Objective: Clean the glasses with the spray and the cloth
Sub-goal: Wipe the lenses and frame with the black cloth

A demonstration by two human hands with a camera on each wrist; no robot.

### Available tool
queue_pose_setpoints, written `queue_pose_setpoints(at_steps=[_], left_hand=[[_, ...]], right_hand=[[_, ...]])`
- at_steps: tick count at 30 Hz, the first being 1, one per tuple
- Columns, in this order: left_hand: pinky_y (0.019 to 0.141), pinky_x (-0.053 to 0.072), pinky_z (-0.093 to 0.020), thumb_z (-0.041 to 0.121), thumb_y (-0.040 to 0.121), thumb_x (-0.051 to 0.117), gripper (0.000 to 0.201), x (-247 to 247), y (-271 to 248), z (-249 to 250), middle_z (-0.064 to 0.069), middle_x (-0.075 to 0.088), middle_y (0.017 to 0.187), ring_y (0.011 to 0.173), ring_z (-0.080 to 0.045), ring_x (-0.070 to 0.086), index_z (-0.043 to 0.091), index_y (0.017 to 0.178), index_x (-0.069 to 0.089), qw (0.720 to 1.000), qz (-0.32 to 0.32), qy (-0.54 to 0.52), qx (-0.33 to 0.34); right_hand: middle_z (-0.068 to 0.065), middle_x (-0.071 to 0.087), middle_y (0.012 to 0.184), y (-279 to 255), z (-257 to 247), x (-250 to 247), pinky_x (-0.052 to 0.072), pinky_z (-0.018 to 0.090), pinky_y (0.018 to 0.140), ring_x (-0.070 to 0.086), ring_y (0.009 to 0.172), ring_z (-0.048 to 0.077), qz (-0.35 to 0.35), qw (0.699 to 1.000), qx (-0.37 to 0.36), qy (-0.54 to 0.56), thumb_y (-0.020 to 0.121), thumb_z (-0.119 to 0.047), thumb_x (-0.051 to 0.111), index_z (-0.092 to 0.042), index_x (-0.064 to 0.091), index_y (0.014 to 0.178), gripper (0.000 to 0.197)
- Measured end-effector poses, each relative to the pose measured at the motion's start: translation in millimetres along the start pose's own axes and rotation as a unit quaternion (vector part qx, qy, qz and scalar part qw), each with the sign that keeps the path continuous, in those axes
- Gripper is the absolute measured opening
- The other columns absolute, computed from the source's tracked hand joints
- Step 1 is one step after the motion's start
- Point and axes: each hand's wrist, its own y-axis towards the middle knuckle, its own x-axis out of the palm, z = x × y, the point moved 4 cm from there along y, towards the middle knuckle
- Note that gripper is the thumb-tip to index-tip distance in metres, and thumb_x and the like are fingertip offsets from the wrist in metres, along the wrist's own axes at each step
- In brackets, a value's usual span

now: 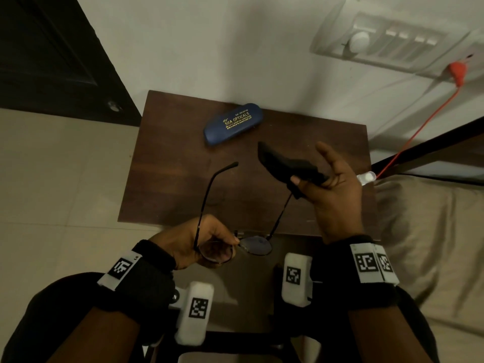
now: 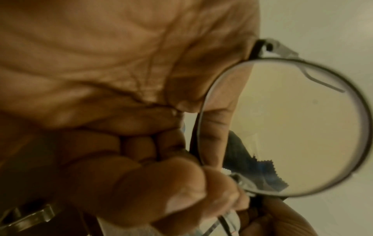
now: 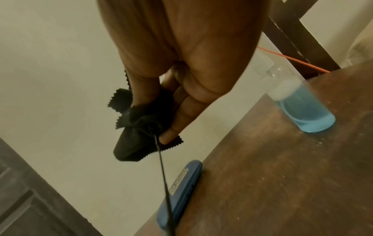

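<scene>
The left hand (image 1: pixel 201 239) pinches the glasses (image 1: pixel 235 247) at the bridge, near the counter (image 1: pixel 167 179) edge; the right hand (image 1: pixel 332 184) grips the cloth (image 1: pixel 285 166) around one arm tip, which could bend if tugged

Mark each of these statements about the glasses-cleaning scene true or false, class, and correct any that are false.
1. The left hand holds the glasses. True.
2. The right hand grips the spray bottle. False: it holds the black cloth; the bottle stands on the table.
3. The blue case lies shut on the table. True.
4. The glasses' arms are folded. False: both are unfolded.
</scene>
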Motion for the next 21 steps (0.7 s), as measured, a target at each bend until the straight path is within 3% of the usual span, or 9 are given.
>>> queue_pose_setpoints(at_steps=[2, 4, 8, 10, 13, 16, 18, 20, 21], left_hand=[[0.07, 0.041, -0.032, 0.025, 0.059, 0.065, 0.017, -2, -2, 0, -0.005, 0.059, 0.057, 0.058, -0.017, 0.052, 0.011, 0.051, 0.065, 1.0, 0.011, -0.003, -0.008], [0.068, 0.042, -0.03, 0.026, 0.059, 0.064, 0.016, -3, -2, -1, -0.004, 0.058, 0.057, 0.057, -0.015, 0.052, 0.013, 0.049, 0.064, 1.0, 0.016, -0.009, -0.013], [0.066, 0.04, -0.03, 0.03, 0.062, 0.064, 0.02, -12, -1, -7, -0.001, 0.058, 0.057, 0.054, -0.013, 0.05, 0.016, 0.048, 0.063, 0.999, 0.04, -0.005, -0.019], [0.066, 0.037, -0.03, 0.03, 0.066, 0.063, 0.02, -15, -1, -10, 0.001, 0.058, 0.056, 0.053, -0.013, 0.05, 0.018, 0.05, 0.063, 0.998, 0.065, -0.005, -0.02], [0.063, 0.038, -0.027, 0.02, 0.081, 0.058, 0.021, -21, 2, -9, -0.003, 0.06, 0.057, 0.058, -0.017, 0.053, 0.012, 0.062, 0.064, 0.987, 0.159, 0.018, -0.026], [0.04, 0.038, -0.018, 0.006, 0.091, 0.047, 0.046, -33, 5, -19, -0.008, 0.059, 0.056, 0.037, -0.012, 0.051, 0.005, 0.047, 0.061, 0.983, 0.183, 0.005, 0.015], [0.042, 0.039, -0.021, 0.009, 0.091, 0.046, 0.053, -43, 16, -24, -0.008, 0.062, 0.067, 0.035, -0.011, 0.051, 0.011, 0.041, 0.063, 0.978, 0.208, -0.01, 0.025], [0.047, 0.038, -0.022, 0.012, 0.093, 0.045, 0.039, -49, 18, -17, 0.001, 0.061, 0.049, 0.042, -0.01, 0.053, 0.009, 0.057, 0.061, 0.964, 0.258, -0.045, 0.043], [0.047, 0.037, -0.021, 0.014, 0.094, 0.046, 0.035, -51, 20, -13, 0.005, 0.057, 0.039, 0.041, -0.008, 0.054, 0.008, 0.061, 0.058, 0.958, 0.276, -0.069, 0.048]], right_hand=[[-0.021, 0.072, 0.083, 3, -10, -3, 0.055, 0.018, 0.072, 0.07, 0.083, 0.003, 0.012, 0.999, -0.035, -0.028, 0.07, 0.013, 0.071, -0.02, 0.049, 0.124, 0.066], [-0.022, 0.071, 0.086, 4, -16, -4, 0.053, 0.014, 0.073, 0.068, 0.084, -0.002, 0.025, 0.997, -0.056, -0.056, 0.07, 0.013, 0.071, -0.018, 0.052, 0.121, 0.062], [-0.015, 0.068, 0.096, 3, -18, -10, 0.056, 0.026, 0.084, 0.067, 0.091, 0.004, 0.064, 0.992, -0.083, -0.07, 0.072, 0.007, 0.072, -0.023, 0.06, 0.111, 0.051], [-0.013, 0.067, 0.096, 3, -18, -13, 0.056, 0.026, 0.079, 0.066, 0.091, 0.006, 0.084, 0.99, -0.098, -0.065, 0.074, 0.005, 0.072, -0.022, 0.064, 0.103, 0.04], [-0.013, 0.07, 0.08, 3, -12, -13, 0.056, 0.025, 0.066, 0.068, 0.078, 0.007, 0.097, 0.988, -0.108, -0.045, 0.079, 0.003, 0.069, -0.012, 0.068, 0.096, 0.023], [-0.01, 0.07, 0.083, 4, 12, -9, 0.058, 0.028, 0.065, 0.069, 0.078, 0.007, 0.09, 0.994, -0.054, -0.043, 0.083, 0.001, 0.066, -0.014, 0.068, 0.092, 0.018], [-0.004, 0.07, 0.089, 5, 35, -5, 0.059, 0.037, 0.071, 0.07, 0.088, 0.016, 0.075, 0.996, 0.003, -0.048, 0.083, -0.003, 0.066, -0.021, 0.068, 0.089, 0.019], [0.001, 0.071, 0.093, 7, 57, -1, 0.058, 0.045, 0.078, 0.068, 0.094, 0.024, 0.053, 0.995, 0.056, -0.068, 0.084, -0.008, 0.067, -0.025, 0.067, 0.089, 0.018], [0.002, 0.071, 0.093, 8, 67, 1, 0.057, 0.043, 0.079, 0.068, 0.095, 0.025, 0.047, 0.993, 0.083, -0.074, 0.085, -0.008, 0.066, -0.026, 0.067, 0.089, 0.018]])
